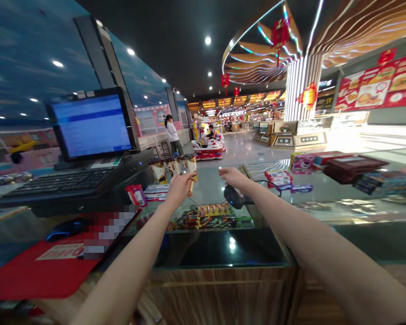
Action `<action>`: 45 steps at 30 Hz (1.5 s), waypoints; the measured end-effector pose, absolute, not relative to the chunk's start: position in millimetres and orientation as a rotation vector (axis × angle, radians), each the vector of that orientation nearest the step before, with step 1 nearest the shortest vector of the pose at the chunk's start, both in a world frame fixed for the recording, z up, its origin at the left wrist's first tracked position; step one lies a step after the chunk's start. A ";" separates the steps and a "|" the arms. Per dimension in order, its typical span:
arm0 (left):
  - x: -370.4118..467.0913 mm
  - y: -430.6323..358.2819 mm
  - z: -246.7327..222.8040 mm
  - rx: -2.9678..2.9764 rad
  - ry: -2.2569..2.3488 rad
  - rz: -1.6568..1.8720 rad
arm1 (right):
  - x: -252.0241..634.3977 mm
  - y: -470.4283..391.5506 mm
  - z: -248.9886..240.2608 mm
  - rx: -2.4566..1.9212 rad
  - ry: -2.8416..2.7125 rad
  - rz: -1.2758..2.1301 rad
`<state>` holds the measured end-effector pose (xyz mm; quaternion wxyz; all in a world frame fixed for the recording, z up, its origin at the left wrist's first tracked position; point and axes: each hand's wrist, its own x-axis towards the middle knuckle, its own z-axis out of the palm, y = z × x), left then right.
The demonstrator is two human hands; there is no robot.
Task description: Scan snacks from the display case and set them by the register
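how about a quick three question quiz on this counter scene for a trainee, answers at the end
1. How many cone-shaped packs are lined up by the left hand?
2. True or false: the monitor on the counter is switched off.
3. Which of the person's hands is closer to the black device with the blue light?
A) left hand
B) right hand

Key:
1. Three.
2. False; the monitor is lit blue.
3. B.

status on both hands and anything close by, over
Left hand: pinching slim yellowish item, cups just beyond. Right hand: over counter, nothing visibly held. Close by: black device near right hand.
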<state>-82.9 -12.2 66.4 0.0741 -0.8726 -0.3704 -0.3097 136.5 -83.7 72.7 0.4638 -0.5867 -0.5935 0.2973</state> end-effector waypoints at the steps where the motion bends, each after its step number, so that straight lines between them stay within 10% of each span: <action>1: -76.3 -12.3 65.4 -2.636 -1.107 -0.931 | 144.9 -87.6 72.9 -1.460 -1.428 0.743; 20: 38.7 -17.3 58.3 -3.078 -1.113 -1.148 | 287.1 -137.4 44.2 -1.506 -1.105 0.634; 45: 185.0 -22.9 67.2 -3.332 -0.626 -0.323 | 380.6 -144.4 5.0 -1.798 -1.119 0.296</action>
